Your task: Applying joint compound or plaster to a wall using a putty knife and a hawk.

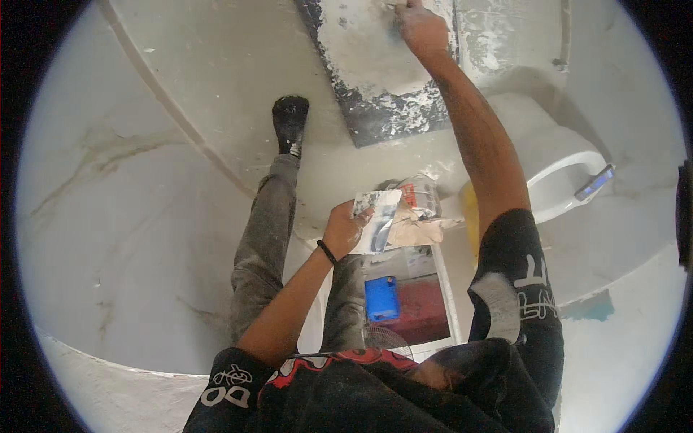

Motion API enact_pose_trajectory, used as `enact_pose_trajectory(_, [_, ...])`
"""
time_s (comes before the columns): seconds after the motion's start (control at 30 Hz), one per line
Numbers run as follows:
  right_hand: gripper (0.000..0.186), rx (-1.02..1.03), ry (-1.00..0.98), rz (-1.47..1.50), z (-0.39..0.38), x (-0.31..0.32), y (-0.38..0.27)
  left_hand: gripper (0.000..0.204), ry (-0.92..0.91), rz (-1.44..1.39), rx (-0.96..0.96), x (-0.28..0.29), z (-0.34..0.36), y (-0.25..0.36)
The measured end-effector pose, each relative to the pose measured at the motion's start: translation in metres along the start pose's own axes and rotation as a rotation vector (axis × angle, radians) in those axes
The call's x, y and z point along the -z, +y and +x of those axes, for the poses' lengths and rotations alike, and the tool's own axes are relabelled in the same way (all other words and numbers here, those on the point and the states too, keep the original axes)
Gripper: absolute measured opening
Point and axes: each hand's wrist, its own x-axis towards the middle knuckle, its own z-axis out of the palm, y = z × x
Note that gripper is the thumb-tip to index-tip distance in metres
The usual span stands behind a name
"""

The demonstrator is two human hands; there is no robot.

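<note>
In my left hand (345, 229) is a flat rectangular putty blade (379, 216), smeared with white paste and gripped along its left edge. My right arm stretches far forward, and its hand (424, 30) is closed over a dark board (386, 130) thickly coated in white paste. What those fingers hold is blurred and partly cut off by the upper edge. Just beyond the putty blade sits a crumpled plastic bag (427, 196) with red print. A torn piece of brown paper (419, 231) lies beside it.
A white toilet (548, 141) with a phone (595, 182) on its rim stands to the right. Below my left hand, a framed opening shows a blue container (382, 299) and a fan guard (390, 339). My black-socked foot (290, 115) rests on the pale floor.
</note>
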Motion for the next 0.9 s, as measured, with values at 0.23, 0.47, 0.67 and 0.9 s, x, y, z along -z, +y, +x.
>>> enact_pose_trajectory(0.23, [0.015,0.201,0.103,-0.059,-0.028,-0.030,-0.022,0.021,-0.059,0.115,0.012,0.011,-0.012,0.015])
enact_pose_trajectory(0.47, [0.015,0.160,-0.168,0.025,-0.083,-0.024,0.004,0.022,-0.094,0.064,0.034,0.000,-0.017,0.010])
enact_pose_trajectory(0.67, [0.019,-0.252,0.022,0.088,-0.081,-0.005,0.012,0.025,-0.048,0.152,0.033,0.004,-0.025,0.018])
enact_pose_trajectory(0.9, [0.031,-0.092,-0.116,-0.424,-0.095,-0.049,-0.030,0.029,0.137,0.280,0.070,-0.006,-0.036,0.046])
